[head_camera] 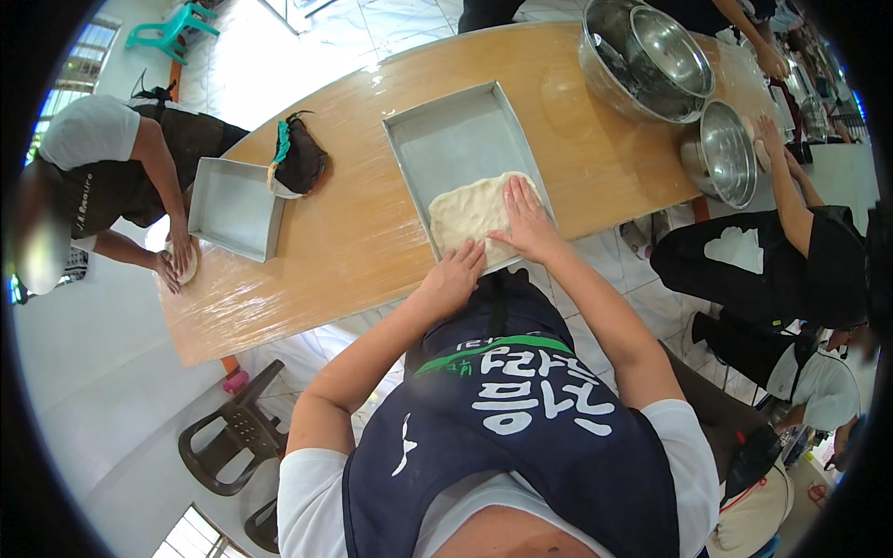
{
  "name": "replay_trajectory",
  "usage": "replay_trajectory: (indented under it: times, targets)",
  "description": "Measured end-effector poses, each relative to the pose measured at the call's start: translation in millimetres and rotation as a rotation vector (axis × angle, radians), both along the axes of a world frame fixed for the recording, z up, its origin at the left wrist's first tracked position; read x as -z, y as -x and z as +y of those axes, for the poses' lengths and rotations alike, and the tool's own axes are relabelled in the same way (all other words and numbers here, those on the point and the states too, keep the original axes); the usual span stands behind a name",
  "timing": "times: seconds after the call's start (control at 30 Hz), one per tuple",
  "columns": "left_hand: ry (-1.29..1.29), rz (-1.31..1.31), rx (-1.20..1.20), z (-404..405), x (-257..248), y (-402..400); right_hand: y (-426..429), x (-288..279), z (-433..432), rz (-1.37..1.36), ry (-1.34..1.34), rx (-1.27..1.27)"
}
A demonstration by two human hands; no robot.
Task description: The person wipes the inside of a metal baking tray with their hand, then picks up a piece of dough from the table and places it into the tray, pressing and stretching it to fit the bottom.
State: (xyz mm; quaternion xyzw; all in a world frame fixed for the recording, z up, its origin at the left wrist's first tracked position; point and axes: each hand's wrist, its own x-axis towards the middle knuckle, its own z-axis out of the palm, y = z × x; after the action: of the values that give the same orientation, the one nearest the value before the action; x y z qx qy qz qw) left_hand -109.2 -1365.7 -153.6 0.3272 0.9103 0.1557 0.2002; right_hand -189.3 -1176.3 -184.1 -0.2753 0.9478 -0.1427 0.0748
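Note:
A slab of pale dough (464, 209) lies in the near half of a rectangular metal baking pan (453, 143), and the bare metal bottom shows in the far half. My right hand (527, 220) rests flat on the dough's right side, thumb spread from the fingers. At the near left edge of the dough, my left hand (457, 275) presses down with outstretched fingers beside the pan's near rim. Neither hand grips anything. The dough's near edge is partly covered by my hands.
The wooden table (342, 237) has a clear plastic cover. A smaller metal pan (234, 209) and a dark cloth item (300, 157) lie left. Steel bowls (645, 70) stand right. One person works dough (187, 264) at the left end; others are at right. A plastic chair (241, 432) stands behind.

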Motion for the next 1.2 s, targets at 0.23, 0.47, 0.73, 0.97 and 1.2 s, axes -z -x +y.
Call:
replay_trajectory:
  times: [0.23, 0.47, 0.73, 0.97, 1.2]
  targets:
    - [-0.093, -0.01, -0.137, -6.9, -5.0, 23.5, -7.9, -19.9, -13.7, -0.022, 0.098, -0.037]
    - [0.287, 0.277, -0.117, -20.8, 7.1, 31.8, 4.6, -12.8, -12.5, -0.106, -0.023, -0.08]
    - [0.311, 0.367, -0.168, -28.2, 1.5, 43.5, 0.2, -17.5, -19.5, -0.148, -0.049, -0.125]
    - [-0.066, 0.327, -0.539, -50.7, -26.6, 57.6, -1.0, -18.8, -47.1, -0.101, -0.103, -0.37]
    - [-0.15, 0.265, -0.651, -59.8, -29.9, 45.1, -4.9, -17.6, -58.5, -0.09, -0.042, -0.555]
